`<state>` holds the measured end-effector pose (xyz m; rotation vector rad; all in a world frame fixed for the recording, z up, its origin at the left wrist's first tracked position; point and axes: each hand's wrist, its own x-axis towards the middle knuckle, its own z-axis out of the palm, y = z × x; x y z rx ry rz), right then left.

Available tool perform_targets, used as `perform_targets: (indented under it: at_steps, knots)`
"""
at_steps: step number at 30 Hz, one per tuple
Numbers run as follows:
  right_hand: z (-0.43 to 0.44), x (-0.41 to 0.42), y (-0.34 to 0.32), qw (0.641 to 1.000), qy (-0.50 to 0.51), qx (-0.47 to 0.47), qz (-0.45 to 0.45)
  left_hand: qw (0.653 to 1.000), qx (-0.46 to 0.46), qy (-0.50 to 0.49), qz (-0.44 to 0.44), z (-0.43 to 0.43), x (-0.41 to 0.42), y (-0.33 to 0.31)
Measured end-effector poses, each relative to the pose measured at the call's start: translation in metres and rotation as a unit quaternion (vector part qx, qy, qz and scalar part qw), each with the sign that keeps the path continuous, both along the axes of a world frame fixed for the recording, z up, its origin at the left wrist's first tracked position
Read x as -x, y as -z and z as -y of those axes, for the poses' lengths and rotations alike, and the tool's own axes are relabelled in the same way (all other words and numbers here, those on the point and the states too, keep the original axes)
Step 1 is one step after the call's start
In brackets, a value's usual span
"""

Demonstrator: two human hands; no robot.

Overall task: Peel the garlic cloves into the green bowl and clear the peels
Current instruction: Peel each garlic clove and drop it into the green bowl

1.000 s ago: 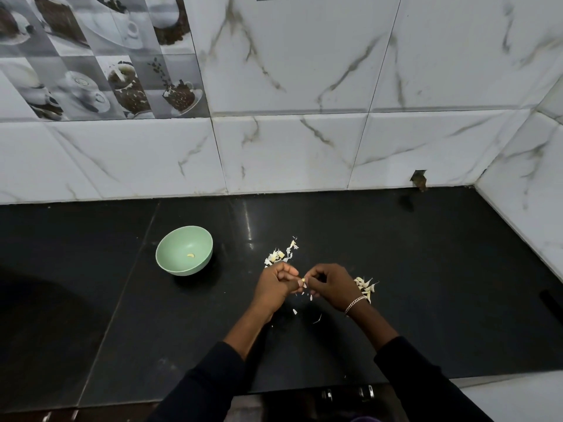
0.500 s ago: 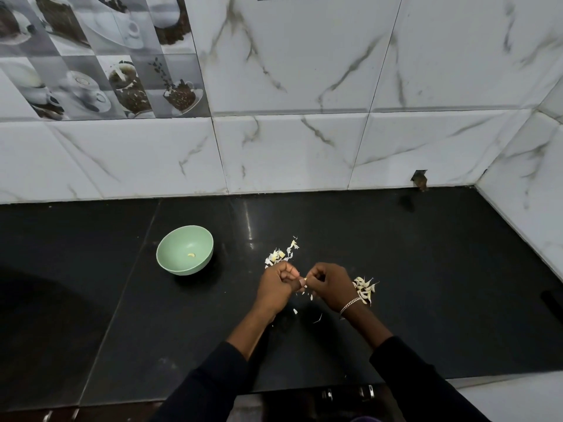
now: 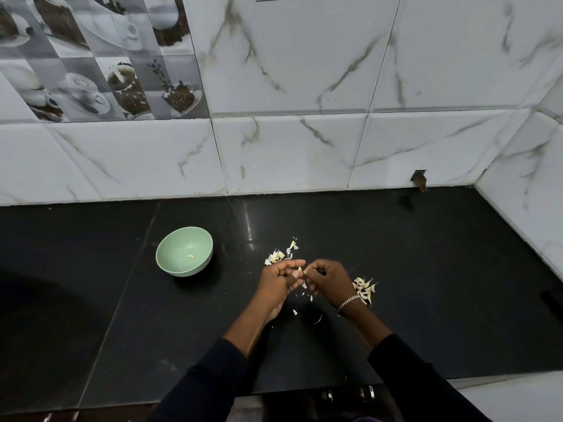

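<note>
Pale green in colour, the round matte bowl (image 3: 172,249) stands on the glossy black stone table (image 3: 426,269), well to the left of the hands. It holds one peeled garlic clove (image 3: 190,256) on its bottom, the only finished piece the view shows.

Just behind the left hand (image 3: 275,283) lies a loose heap of whitish papery scraps (image 3: 278,255). They look like peels, though some cloves may be mixed in.

The left hand's grip is curled, its fingertips pinching a small pale garlic clove (image 3: 300,269) held above the table. The right hand (image 3: 327,278), with a silver chain bracelet (image 3: 348,301) at the wrist, meets it from the other side. Its grip is closed on the same clove, thumb and forefinger at the skin. Below the hands a few white flecks of skin (image 3: 304,295) lie scattered on the table.

Just beside the right wrist sits a second heap of pale curved pieces (image 3: 364,289), probably cloves waiting to be peeled.

On this showing the task is at an early stage. One clove is in the bowl, one is in hand and a heap is left. None of the peels has been cleared yet.
</note>
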<state>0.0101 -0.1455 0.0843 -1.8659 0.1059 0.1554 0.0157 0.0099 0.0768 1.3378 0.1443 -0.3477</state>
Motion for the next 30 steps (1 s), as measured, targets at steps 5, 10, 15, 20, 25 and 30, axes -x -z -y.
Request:
perform_targets:
  at_steps: [5, 10, 15, 20, 25, 30]
  knots:
    - [0.003, 0.000, 0.002, 1.000, -0.004, 0.011, -0.008, 0.998, 0.054, -0.008, -0.038, -0.003, -0.003, 0.000]
    - [0.009, 0.000, 0.009, 0.989, -0.016, 0.148, -0.002, 0.997, 0.057, -0.015, -0.043, -0.002, -0.003, 0.003]
    - [0.015, -0.001, 0.012, 0.987, -0.014, 0.158, 0.015, 1.000, 0.019, -0.014, -0.015, -0.001, -0.001, 0.005]
    - [0.010, -0.004, 0.000, 1.000, 0.004, 0.029, 0.008, 1.000, -0.024, -0.008, 0.010, 0.002, -0.003, 0.005]
    - [0.009, -0.005, -0.008, 0.999, -0.016, 0.047, 0.022, 0.994, -0.091, -0.015, 0.056, 0.004, -0.004, 0.002]
    - [0.009, -0.006, -0.013, 0.996, -0.039, 0.078, 0.010, 0.989, -0.127, -0.017, 0.078, 0.004, -0.005, 0.003]
